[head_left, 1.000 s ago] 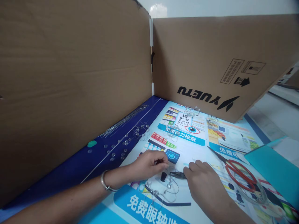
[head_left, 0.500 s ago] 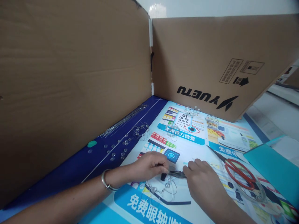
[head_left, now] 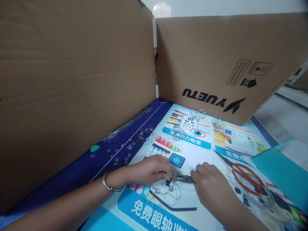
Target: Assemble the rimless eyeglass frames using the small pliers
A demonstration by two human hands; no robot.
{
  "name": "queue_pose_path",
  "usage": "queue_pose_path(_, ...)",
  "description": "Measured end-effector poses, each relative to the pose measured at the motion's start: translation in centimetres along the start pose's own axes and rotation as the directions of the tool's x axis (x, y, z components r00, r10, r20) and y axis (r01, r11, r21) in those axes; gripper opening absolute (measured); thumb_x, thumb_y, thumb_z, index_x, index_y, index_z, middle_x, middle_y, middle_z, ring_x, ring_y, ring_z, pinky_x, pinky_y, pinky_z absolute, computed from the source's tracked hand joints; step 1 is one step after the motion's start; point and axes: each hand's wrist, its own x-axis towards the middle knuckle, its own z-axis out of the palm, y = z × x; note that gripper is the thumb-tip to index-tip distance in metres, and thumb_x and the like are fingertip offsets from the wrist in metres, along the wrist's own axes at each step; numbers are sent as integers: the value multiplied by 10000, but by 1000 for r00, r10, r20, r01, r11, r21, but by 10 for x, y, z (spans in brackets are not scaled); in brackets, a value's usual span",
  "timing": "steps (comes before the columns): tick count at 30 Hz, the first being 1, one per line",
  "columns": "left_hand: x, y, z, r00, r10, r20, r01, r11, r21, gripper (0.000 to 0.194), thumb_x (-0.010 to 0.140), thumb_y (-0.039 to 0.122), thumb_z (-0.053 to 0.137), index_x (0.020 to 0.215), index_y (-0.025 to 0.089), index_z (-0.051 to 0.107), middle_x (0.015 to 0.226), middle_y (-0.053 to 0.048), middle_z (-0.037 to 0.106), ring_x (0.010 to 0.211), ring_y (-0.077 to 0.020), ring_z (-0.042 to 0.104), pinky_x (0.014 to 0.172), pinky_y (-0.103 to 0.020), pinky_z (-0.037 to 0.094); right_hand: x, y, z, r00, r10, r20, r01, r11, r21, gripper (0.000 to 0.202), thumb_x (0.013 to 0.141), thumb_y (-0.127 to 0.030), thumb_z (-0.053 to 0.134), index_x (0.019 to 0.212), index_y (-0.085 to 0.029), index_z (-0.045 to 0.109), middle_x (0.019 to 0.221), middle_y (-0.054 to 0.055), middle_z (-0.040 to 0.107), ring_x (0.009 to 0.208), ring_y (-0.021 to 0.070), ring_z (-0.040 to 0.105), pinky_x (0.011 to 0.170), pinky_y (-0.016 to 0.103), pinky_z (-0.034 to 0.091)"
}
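My left hand (head_left: 156, 169), with a silver bangle at the wrist, pinches part of a thin wire piece with clear beads (head_left: 171, 189). The loops of this piece hang below my fingers over the printed sheet. My right hand (head_left: 209, 181) is wrapped round a pair of dark-jawed pliers (head_left: 185, 179). The plier jaws point left towards my left fingertips, with a small gap between them and the fingers. The plier handles are hidden inside my right hand.
Red-handled scissors (head_left: 247, 178) lie at right beside a coil of clear line (head_left: 267, 199). Loose clear beads (head_left: 116, 159) and thin wires (head_left: 130, 123) are at left. Beaded wire pieces (head_left: 178, 133) lie further back. Cardboard walls (head_left: 204, 57) stand behind and left. A teal folder (head_left: 284, 173) is at far right.
My right hand and the pliers have shifted slightly right, away from my left fingers. My left hand has moved slightly left, and the hanging beads have shifted a little.
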Motion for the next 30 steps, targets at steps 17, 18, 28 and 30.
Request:
queue_pose_path(17,2,2,0,958,-191,-213,239,944,229,129,842,216,503,737,158,552,689,4,593,677,-128,521,710,-243,362,3,-18,-10,997,-68,-39,72,989,128,145,685,-114,557,782,-222,557,760,4,544,765,182,441,692,314,259)
queue_pose_path(18,3,1,1,953,-208,-223,257,940,224,132,839,221,505,733,158,552,680,4,593,669,-127,522,695,-235,364,3,-20,-11,997,-72,-40,77,989,127,145,691,-120,557,793,-223,557,764,5,544,765,182,439,687,314,257)
queue_pose_path(28,2,1,0,953,-208,-221,245,957,156,144,840,250,506,766,156,585,713,-5,619,672,-128,525,703,-223,378,2,-50,-2,989,-144,-22,146,983,111,424,763,-153,517,1180,-225,489,826,39,563,773,188,439,693,325,259)
queue_pose_path(30,0,0,-1,963,-176,-204,205,970,133,145,846,249,506,774,155,589,716,-7,617,676,-127,526,703,-220,377,1,-53,0,987,-164,-8,163,978,127,476,774,-152,508,1235,-246,441,848,35,561,782,186,441,701,321,265)
